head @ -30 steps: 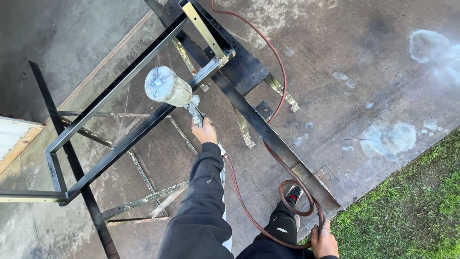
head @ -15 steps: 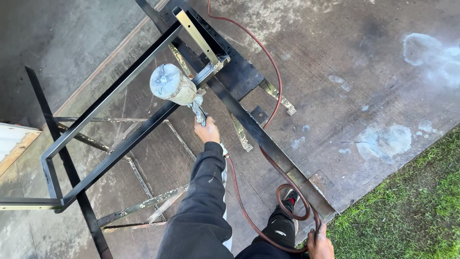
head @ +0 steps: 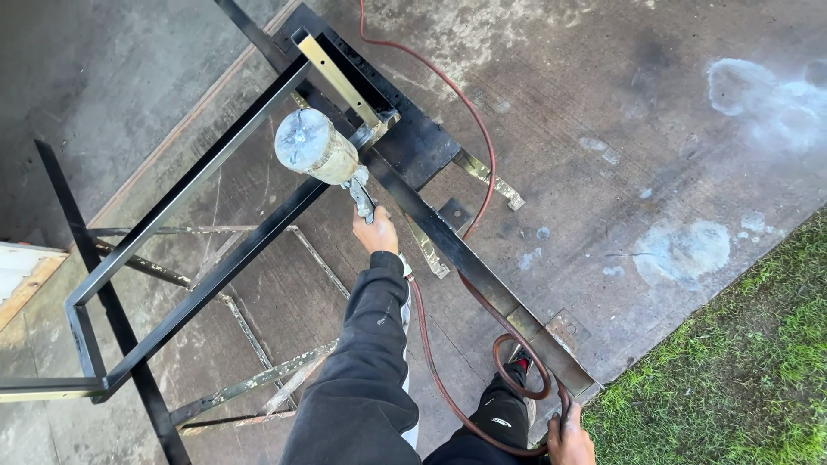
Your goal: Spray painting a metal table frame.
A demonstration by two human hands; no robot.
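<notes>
Stained concrete yard (head: 620,129): left hand (head: 376,232) gripping spray gun (head: 323,155) against black metal frame (head: 207,224); right hand (head: 570,437) clasping red hose (head: 465,146), clear of wet paint.

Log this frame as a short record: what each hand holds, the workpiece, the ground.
left hand: grips the handle of a spray gun with a paint-crusted cup
right hand: holds the red air hose
workpiece: black metal frame, gun nozzle close to its bar
ground: stained concrete slab; grass at its edge

no packages, no labels, no signs, no screens in view, only bare metalwork on concrete
</notes>
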